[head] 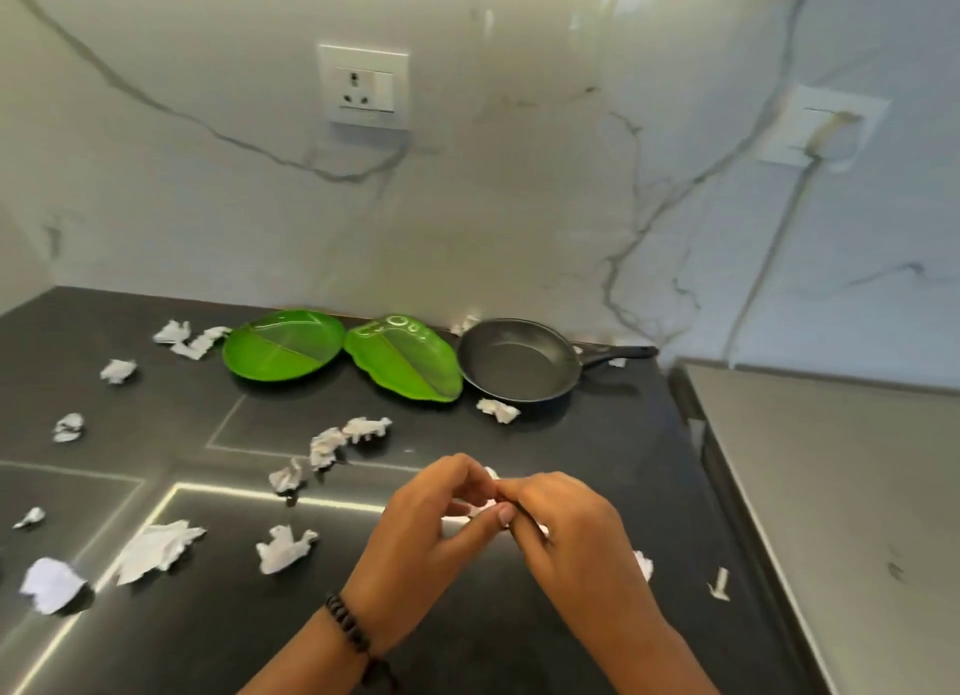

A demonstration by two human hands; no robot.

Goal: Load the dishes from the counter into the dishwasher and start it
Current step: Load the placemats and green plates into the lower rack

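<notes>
You are facing the dark counter (pixel 597 434). Far along it are lying a frying pan (pixel 519 362), right, and two green plates (pixel 283 343), left. Near you, your left hand (pixel 431 533) and right hand (pixel 561 533) are pinching one paper scrap (pixel 480 510) together.

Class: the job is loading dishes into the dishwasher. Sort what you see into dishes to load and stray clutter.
To load: round green plastic plate; leaf-shaped green plastic plate; black non-stick frying pan.

Clutter: crumpled white paper scraps; white wall socket.
</notes>
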